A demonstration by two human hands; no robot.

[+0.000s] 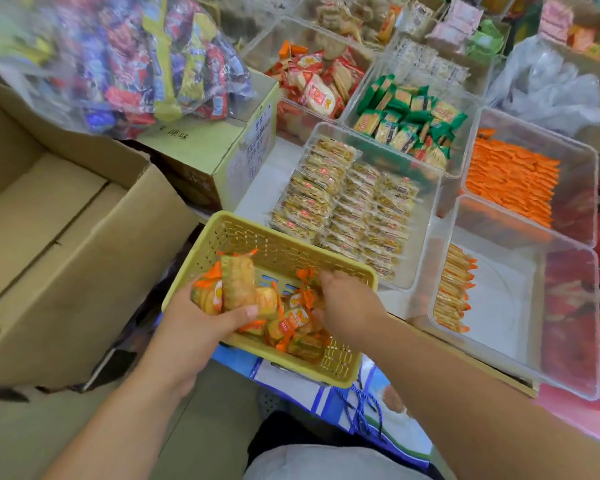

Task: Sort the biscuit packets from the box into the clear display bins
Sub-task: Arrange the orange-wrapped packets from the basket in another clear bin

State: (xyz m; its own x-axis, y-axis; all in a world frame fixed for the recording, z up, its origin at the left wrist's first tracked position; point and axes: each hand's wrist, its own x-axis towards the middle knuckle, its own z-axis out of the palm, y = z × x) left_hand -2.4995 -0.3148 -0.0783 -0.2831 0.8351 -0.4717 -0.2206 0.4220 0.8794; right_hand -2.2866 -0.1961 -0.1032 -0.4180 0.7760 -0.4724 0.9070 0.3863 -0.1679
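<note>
A yellow plastic basket (291, 247) in front of me holds several orange-ended biscuit packets (291, 323). My left hand (201, 317) grips a stack of these packets (238, 284) over the basket's left side. My right hand (347, 306) reaches down into the basket, its fingers among the loose packets; its fingertips are hidden. To the right, a clear bin (568, 341) holds a short row of the same packets (454, 289) standing on edge against its left wall. A large open cardboard box (84, 258) stands at the left.
More clear bins behind hold stacked clear-wrapped biscuits (347, 202), green packets (409, 123), red packets (316, 84) and orange packets (513, 178). A bag of mixed sweets (136, 60) lies on a smaller carton (219, 150). A crumpled clear bag (551, 81) sits at the back right.
</note>
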